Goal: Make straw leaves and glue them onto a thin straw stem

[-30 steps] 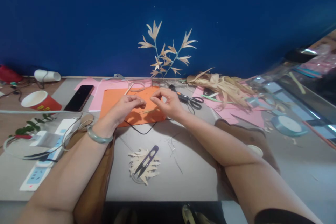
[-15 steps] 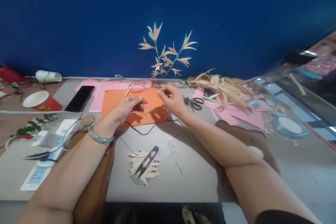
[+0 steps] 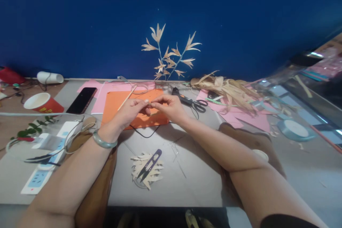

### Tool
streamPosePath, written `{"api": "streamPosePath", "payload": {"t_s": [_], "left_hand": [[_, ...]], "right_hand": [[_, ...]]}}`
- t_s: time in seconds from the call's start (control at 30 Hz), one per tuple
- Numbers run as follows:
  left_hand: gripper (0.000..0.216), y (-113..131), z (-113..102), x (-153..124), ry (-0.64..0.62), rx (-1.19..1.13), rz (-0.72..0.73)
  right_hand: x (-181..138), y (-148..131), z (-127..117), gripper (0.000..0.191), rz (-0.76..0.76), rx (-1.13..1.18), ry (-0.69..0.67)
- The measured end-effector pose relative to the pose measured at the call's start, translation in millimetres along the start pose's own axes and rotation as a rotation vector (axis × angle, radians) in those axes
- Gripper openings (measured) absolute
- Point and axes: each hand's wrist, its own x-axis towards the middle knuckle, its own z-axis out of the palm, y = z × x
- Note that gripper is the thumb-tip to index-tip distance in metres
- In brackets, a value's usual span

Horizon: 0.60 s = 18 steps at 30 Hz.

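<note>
Over the orange sheet (image 3: pixel 113 101), my left hand (image 3: pixel 130 112) and my right hand (image 3: pixel 171 108) meet at their fingertips. Both are closed in a pinch. A tiny pale bit shows between them, too small to name. Beside my left hand a thin wooden stick (image 3: pixel 127 98) lies slanted across the sheet. Nearer to me, purple-handled thread snips (image 3: pixel 151 164) rest on a pile of cut pale husk strips (image 3: pixel 136 167). Behind my hands stands a branch of pale husk flowers (image 3: pixel 171 60) on blue-wrapped stems.
Black scissors (image 3: pixel 200 106) and a black tool with an orange part (image 3: pixel 177 93) lie right of the sheet. Dried husks (image 3: pixel 227 91) cover pink paper. At left are a phone (image 3: pixel 82 99), a red paper cup (image 3: pixel 42 103) and a power strip (image 3: pixel 40 178). Thin wires (image 3: pixel 176 153) lie in front.
My right hand has moved left and down from the sheet's far right corner, and its fingertips now meet those of my left hand. The black tool has come into view behind it.
</note>
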Motion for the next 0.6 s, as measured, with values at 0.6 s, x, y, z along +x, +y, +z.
{"api": "streamPosePath", "payload": {"t_s": [0.6], "left_hand": [[0.036, -4, -5, 1, -0.008, -0.065, -0.053]], "right_hand": [[7, -3, -9, 0.024, 0.091, -0.034, -0.185]]}}
